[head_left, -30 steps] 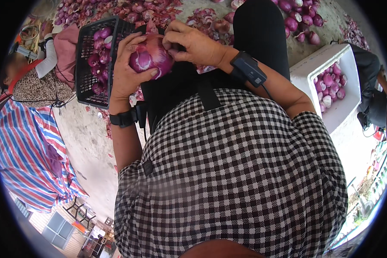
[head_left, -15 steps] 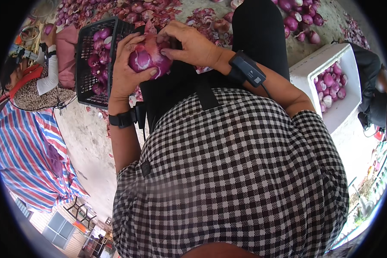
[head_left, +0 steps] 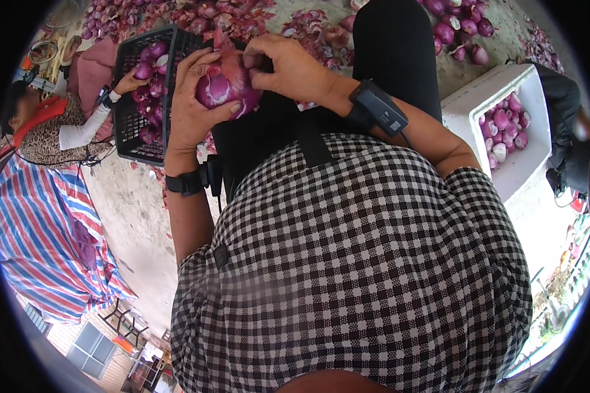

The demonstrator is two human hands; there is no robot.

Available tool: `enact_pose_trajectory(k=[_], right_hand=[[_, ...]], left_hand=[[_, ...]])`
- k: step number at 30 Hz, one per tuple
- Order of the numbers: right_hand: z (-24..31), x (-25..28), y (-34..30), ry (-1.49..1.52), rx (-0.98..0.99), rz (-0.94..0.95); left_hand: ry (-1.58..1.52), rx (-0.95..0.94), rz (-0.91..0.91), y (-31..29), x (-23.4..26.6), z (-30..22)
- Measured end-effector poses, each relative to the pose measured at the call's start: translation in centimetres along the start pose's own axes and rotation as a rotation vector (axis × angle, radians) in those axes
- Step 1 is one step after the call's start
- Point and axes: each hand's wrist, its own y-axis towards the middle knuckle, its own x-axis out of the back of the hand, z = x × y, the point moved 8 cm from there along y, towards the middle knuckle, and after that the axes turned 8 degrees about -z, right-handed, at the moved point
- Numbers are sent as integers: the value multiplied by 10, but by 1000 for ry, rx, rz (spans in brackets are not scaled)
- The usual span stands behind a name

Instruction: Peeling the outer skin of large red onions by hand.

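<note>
A large red onion (head_left: 218,90) is gripped in my left hand (head_left: 189,111), whose fingers wrap over its far left side with the thumb under its near side. Reddish-brown dry skin (head_left: 232,64) still covers its upper part, and a loose piece sticks up at the top. My right hand (head_left: 288,71) is closed at the onion's right edge, fingers curled and thumb against them, pinching at the dry skin. The fingertips partly hide what is between them.
A black plastic crate (head_left: 126,105) of onions stands at left, where a co-worker's hand (head_left: 130,82) reaches in. White foam box (head_left: 462,108) with peeled onions lies at right. Loose skins (head_left: 308,33) and onions (head_left: 468,29) cover the far ground. A striped sheet (head_left: 53,229) lies left.
My right hand's thumb has drawn back off the onion's face to its right edge. At left, the co-worker's arm has come down and reached into the crate.
</note>
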Motion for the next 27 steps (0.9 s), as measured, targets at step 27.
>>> enact_pose_trajectory(k=[27], right_hand=[[-68,-1,-45,-468,-20,378]], left_hand=[[-379,356,-374,-51,25,82]])
